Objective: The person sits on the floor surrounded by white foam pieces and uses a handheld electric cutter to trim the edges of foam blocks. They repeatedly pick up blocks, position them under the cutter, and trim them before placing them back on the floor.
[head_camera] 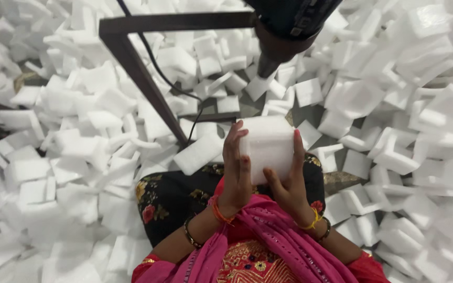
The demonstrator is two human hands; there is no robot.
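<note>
I hold a white foam block [268,144] in both hands over my lap. My left hand [235,167] grips its left side, fingers curled over the top edge. On the right side sits my right hand [288,181], thumb across the block's lower face and fingers reaching up its edge. Directly above the block hangs a dark machine head [281,31] with a tapered tip pointing down. My lap is covered by black flowered cloth [174,196] and a pink scarf [268,236].
Several white foam pieces [79,136] cover the floor all around me, including the right side [420,131]. A dark metal frame [142,78] runs across the top and slants down toward my knees. A black cable [158,68] hangs along it.
</note>
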